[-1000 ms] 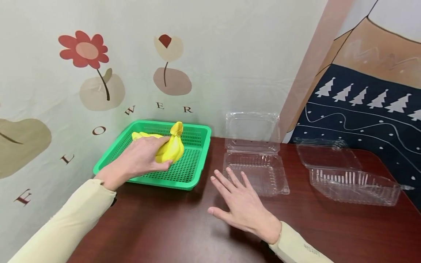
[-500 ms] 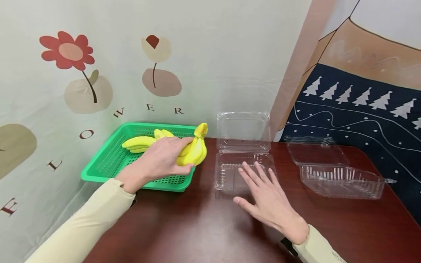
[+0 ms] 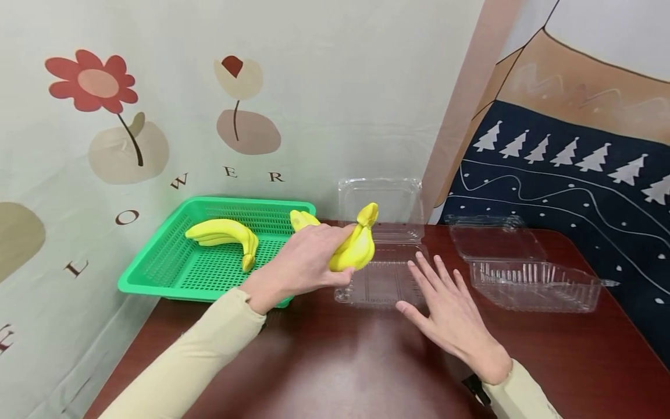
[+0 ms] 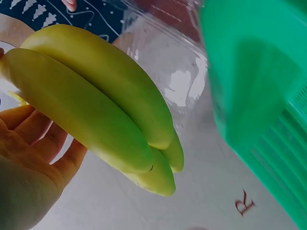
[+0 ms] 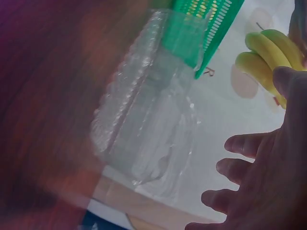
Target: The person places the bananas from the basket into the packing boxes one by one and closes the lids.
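Observation:
My left hand (image 3: 309,259) grips a bunch of yellow bananas (image 3: 357,247), its stem end pointing up. In the left wrist view the bananas (image 4: 96,100) fill the middle, with the fingers (image 4: 53,139) along one side. The bunch overlaps the near clear plastic clamshell box (image 3: 382,285), whose lid (image 3: 381,203) stands raised against the wall. My right hand (image 3: 452,314) spreads its fingers at the right side of that box, holding nothing. A second banana bunch (image 3: 225,233) lies in the green basket (image 3: 152,279) at the left.
A second clear clamshell box (image 3: 536,288) lies with its lid up at the right of the dark red table (image 3: 335,372). Behind rises a printed cloth wall (image 3: 324,105) with flowers. A navy tree-patterned panel (image 3: 570,192) borders the table's right side.
My left hand has lifted the banana bunch out of the green basket and carried it right, to the near box. The right hand has shifted right, its fingers still spread. The head view has turned slightly right.

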`<state>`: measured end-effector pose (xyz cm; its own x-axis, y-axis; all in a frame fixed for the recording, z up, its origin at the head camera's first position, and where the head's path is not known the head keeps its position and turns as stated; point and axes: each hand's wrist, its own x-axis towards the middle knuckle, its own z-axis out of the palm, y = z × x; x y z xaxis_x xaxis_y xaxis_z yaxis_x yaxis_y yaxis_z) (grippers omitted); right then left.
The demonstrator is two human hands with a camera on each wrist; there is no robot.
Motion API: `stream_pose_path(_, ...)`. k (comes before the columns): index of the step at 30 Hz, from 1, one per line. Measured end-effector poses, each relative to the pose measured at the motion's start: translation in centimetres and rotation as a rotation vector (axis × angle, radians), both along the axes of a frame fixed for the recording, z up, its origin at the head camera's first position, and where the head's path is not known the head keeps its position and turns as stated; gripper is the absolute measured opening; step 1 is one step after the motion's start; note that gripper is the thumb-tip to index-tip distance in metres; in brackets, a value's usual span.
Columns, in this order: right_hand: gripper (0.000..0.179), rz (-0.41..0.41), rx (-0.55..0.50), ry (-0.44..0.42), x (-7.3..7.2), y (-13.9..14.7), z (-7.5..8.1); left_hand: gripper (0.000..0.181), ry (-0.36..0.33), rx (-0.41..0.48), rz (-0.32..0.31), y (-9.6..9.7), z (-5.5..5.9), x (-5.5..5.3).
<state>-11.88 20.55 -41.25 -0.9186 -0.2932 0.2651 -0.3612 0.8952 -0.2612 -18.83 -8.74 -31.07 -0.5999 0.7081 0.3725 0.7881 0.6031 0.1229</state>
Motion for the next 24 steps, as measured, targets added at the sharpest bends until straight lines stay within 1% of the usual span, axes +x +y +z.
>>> stream_pose_path(5,0.086,-0.017,-0.002,-0.021,-0.1,1.0,-0.7,0.041,-0.001,-0.009,-0.009,2.1,-0.7,-0.1)
stream_pose_path(9,0.085,-0.032,0.008,-0.044,-0.2,1.6,-1.0,0.046,-0.009,-0.019,-0.021,3.4,-1.4,-0.2)
stream_pose_path(12,0.086,-0.041,0.015,-0.062,-0.3,2.0,-1.3,0.056,-0.014,-0.026,-0.026,4.1,-2.1,-0.2)
stream_pose_path(17,0.086,-0.048,0.021,-0.082,-0.2,2.6,-1.7,0.062,-0.031,-0.053,-0.012,5.3,-3.6,-0.6)
stream_pose_path(24,0.086,-0.057,0.012,-0.086,0.1,3.2,-2.3,0.066,-0.08,-0.124,0.01,6.5,-5.4,-1.1)
